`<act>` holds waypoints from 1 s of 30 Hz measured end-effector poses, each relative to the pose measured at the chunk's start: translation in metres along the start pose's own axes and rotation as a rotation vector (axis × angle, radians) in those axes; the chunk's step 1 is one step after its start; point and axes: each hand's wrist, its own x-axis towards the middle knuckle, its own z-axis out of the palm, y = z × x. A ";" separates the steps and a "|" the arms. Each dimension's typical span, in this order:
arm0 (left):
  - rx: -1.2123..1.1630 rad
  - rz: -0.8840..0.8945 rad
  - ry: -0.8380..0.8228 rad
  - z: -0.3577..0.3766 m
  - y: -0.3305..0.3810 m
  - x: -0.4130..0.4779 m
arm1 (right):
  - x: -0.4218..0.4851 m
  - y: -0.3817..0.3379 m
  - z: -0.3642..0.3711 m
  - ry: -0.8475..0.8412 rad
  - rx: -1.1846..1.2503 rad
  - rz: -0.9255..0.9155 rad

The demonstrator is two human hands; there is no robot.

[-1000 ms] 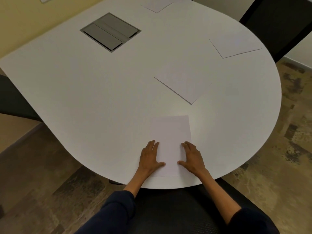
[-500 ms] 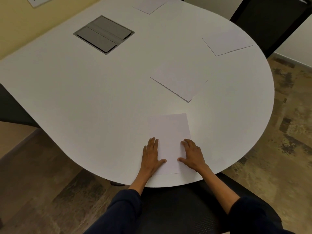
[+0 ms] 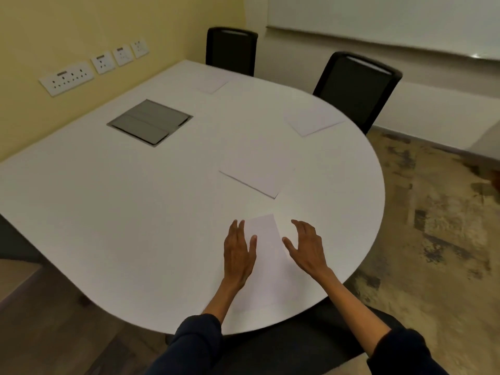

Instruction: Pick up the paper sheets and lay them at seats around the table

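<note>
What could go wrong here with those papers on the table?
The near sheet lies close to the rim of the table; a nudge from the left hand or right hand might slide it off. The middle sheet lies skewed mid-table rather than at a seat, so it may get overlooked, being white on white.

One wide-angle view is recorded, taken from the person's head at the rounded near end of the white table (image 3: pixel 121 212) and directed forward and down across its top. The left hand (image 3: pixel 239 250) and right hand (image 3: pixel 308 250) are framed close below the lens, while the far chair (image 3: pixel 231 51), the right-side chair (image 3: pixel 357 87) and the yellow wall (image 3: pixel 81 23) are taken in well beyond.
</note>
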 end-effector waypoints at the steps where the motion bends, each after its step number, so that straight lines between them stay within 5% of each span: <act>1: -0.006 0.015 0.032 -0.002 0.007 0.004 | 0.003 0.000 -0.006 0.034 0.018 -0.001; 12: -0.007 0.096 0.219 0.029 0.111 0.004 | 0.013 0.054 -0.098 0.199 0.214 -0.029; 30: -0.125 -0.239 0.339 0.141 0.265 0.002 | 0.071 0.226 -0.230 0.096 0.282 -0.107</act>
